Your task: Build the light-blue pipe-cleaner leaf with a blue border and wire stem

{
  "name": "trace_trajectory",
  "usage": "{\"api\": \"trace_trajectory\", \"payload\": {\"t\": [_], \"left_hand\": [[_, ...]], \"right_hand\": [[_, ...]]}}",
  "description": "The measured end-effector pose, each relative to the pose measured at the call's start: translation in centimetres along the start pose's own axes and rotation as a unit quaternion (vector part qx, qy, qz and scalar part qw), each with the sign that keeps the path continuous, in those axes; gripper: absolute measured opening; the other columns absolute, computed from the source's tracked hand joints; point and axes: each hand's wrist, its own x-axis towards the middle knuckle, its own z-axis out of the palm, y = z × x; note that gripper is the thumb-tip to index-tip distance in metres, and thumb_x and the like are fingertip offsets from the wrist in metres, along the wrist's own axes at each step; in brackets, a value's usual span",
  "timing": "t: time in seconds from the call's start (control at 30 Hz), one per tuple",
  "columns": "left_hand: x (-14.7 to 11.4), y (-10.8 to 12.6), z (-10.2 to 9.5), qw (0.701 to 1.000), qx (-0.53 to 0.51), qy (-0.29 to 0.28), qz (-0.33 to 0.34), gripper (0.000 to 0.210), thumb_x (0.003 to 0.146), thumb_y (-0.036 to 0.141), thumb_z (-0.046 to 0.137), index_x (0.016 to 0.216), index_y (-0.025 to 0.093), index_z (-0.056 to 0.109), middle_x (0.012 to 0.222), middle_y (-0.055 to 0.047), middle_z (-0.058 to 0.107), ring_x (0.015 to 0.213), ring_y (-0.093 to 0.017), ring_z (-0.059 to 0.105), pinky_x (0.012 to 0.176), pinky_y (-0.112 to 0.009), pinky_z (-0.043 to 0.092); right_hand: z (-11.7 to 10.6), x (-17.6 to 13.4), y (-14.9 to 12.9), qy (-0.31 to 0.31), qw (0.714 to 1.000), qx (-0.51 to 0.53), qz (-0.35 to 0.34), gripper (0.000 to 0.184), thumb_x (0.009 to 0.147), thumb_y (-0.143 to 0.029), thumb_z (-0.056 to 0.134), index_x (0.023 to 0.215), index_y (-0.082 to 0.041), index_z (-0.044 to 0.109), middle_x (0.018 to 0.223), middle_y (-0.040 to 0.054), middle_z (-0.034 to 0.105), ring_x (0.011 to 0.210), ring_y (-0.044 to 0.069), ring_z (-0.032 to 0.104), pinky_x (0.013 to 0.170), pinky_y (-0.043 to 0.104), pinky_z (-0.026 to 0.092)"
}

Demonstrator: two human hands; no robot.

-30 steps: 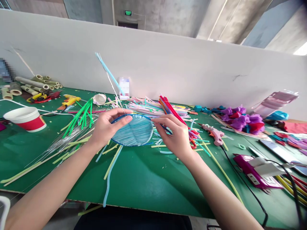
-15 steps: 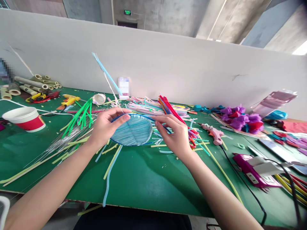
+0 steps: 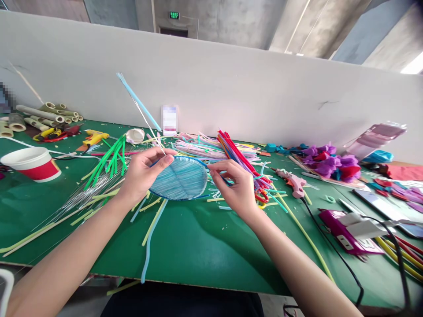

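A light-blue, leaf-shaped piece with a fuzzy surface, a centre line and a dark-blue edging is held above the table. My left hand is closed on its left end, thumb on top. From that hand a bundle of light-blue strips and bare wires sticks up and to the left. At the right tip my right hand pinches the dark-blue edging strip between thumb and fingers. Part of that strip shows inside the curled fingers, and another dark-blue end runs along the lower right edge.
Pipe cleaners lie heaped behind the hands, with green ones and wires at left. A paper cup, yellow glue gun and bamboo pieces stand left. Right are a pink glue gun, a purple power block and cables.
The right fingers have curled in more tightly at the leaf piece's right tip. The upright bundle leans slightly further left. Both hands and the piece stay in nearly the same place.
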Motion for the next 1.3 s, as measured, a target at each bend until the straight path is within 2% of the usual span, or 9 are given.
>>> {"api": "trace_trajectory", "payload": {"t": [0.23, 0.4, 0.57, 0.7, 0.83, 0.97, 1.13, 1.3], "left_hand": [[0.1, -0.1, -0.1, 1.0, -0.006, 0.0, -0.011, 0.035, 0.076, 0.054, 0.079, 0.094, 0.024, 0.078, 0.098, -0.006, 0.078, 0.084, -0.021, 0.07, 0.073, -0.029, 0.051], [0.0, 0.1, 0.0, 1.0, -0.012, -0.003, -0.008, 0.038, 0.076, 0.054, 0.08, 0.094, 0.021, 0.078, 0.096, -0.007, 0.077, 0.085, -0.021, 0.068, 0.074, -0.028, 0.05], [0.0, 0.0, 0.2, 1.0, -0.015, -0.001, -0.01, 0.04, 0.076, 0.054, 0.079, 0.095, 0.019, 0.078, 0.096, -0.007, 0.076, 0.087, -0.021, 0.067, 0.075, -0.028, 0.049], [0.1, 0.1, 0.2, 1.0, -0.019, 0.005, -0.016, 0.041, 0.073, 0.054, 0.081, 0.093, 0.019, 0.078, 0.094, -0.007, 0.076, 0.086, -0.022, 0.067, 0.074, -0.028, 0.049], [0.1, 0.1, 0.3, 0.999, -0.027, 0.005, -0.016, 0.041, 0.073, 0.055, 0.081, 0.092, 0.019, 0.078, 0.095, -0.007, 0.076, 0.085, -0.021, 0.066, 0.073, -0.029, 0.048], [0.1, 0.1, 0.3, 0.999, -0.038, 0.003, -0.016, 0.039, 0.073, 0.054, 0.082, 0.091, 0.019, 0.077, 0.094, -0.008, 0.076, 0.083, -0.021, 0.065, 0.072, -0.029, 0.047], [0.1, 0.1, 0.2, 0.999, -0.048, -0.004, -0.015, 0.037, 0.073, 0.053, 0.081, 0.091, 0.021, 0.078, 0.093, -0.007, 0.076, 0.079, -0.019, 0.064, 0.07, -0.029, 0.046], [0.1, 0.1, 0.2, 0.999, -0.048, -0.002, -0.013, 0.036, 0.074, 0.053, 0.081, 0.091, 0.021, 0.079, 0.091, -0.007, 0.075, 0.078, -0.019, 0.064, 0.069, -0.029, 0.046]], "right_hand": [[0.0, 0.1, -0.1, 0.001, 1.0, -0.003, 0.003, 0.015, 0.09, -0.018, 0.06, 0.097, -0.022, 0.073, 0.092, 0.0037, 0.074, 0.08, 0.014, 0.068, 0.065, 0.025, 0.057], [-0.6, 0.6, -0.5, 0.032, 0.999, -0.02, -0.006, 0.013, 0.092, -0.02, 0.061, 0.097, -0.022, 0.073, 0.096, 0.0042, 0.075, 0.087, 0.016, 0.069, 0.069, 0.027, 0.057], [-0.9, 0.7, -1.1, 0.043, 0.997, -0.032, -0.062, 0.016, 0.092, -0.016, 0.06, 0.099, -0.023, 0.072, 0.095, 0.0041, 0.073, 0.086, 0.016, 0.068, 0.071, 0.029, 0.057], [-0.6, 0.3, -1.3, 0.05, 0.99, -0.046, -0.122, 0.019, 0.091, -0.013, 0.059, 0.1, -0.024, 0.072, 0.09, 0.0044, 0.072, 0.084, 0.017, 0.068, 0.073, 0.031, 0.057], [-0.2, -0.1, -0.8, 0.046, 0.986, -0.043, -0.154, 0.021, 0.09, -0.009, 0.06, 0.101, -0.023, 0.071, 0.091, 0.0054, 0.07, 0.084, 0.016, 0.068, 0.072, 0.029, 0.057], [0.0, -0.3, -0.1, 0.035, 0.987, -0.045, -0.151, 0.022, 0.091, -0.01, 0.059, 0.104, -0.023, 0.071, 0.092, 0.0055, 0.069, 0.083, 0.015, 0.068, 0.069, 0.027, 0.057], [0.1, 0.1, 0.2, 0.045, 0.987, -0.064, -0.142, 0.02, 0.093, -0.011, 0.058, 0.103, -0.024, 0.071, 0.094, 0.0056, 0.07, 0.088, 0.016, 0.068, 0.077, 0.03, 0.057], [0.3, 0.1, 0.4, 0.039, 0.992, -0.065, -0.104, 0.019, 0.094, -0.014, 0.057, 0.101, -0.024, 0.071, 0.094, 0.0049, 0.071, 0.086, 0.016, 0.068, 0.072, 0.029, 0.057]]}}
